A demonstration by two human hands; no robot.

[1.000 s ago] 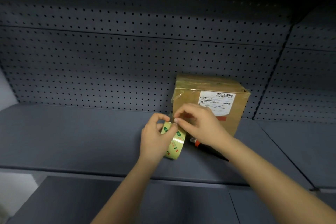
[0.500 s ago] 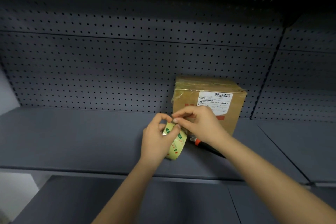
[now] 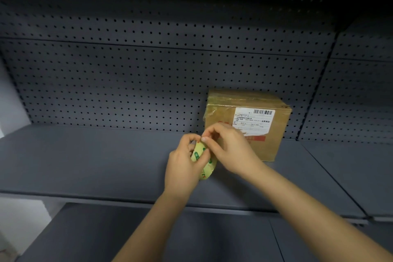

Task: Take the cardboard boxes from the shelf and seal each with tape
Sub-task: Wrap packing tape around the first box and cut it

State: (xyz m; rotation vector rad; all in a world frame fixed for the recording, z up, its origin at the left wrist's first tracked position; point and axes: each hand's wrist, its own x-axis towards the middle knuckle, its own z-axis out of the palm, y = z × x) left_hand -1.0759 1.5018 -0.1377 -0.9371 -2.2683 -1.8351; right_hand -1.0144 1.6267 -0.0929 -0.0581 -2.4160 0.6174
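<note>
View from a head cam, looking forward & down at a dark grey metal shelf (image 3: 89,161) w/ a perforated back panel (image 3: 127,83). Two bare forearms reach in from the bottom edge. The left hand (image 3: 182,166) is wrapped round a roll of yellowish tape (image 3: 204,160) w/ green & red print, fingers curled & clamped on the roll, holding it on edge just above the shelf surface. The right hand (image 3: 229,149) meets it from the right side; thumb & forefinger are pressed together at the top rim of the roll, pinching at the tape there. Whether a loose end is actually lifted is too small to tell. Directly behind the hands, at the back of the shelf & touching or nearly touching the panel, stands one cardboard box (image 3: 268,132), upright. It has a white shipping label (image 3: 253,121) w/ a barcode on its front face, and glossy clear tape along its top edges. A lower shelf (image 3: 106,238) shows below
</note>
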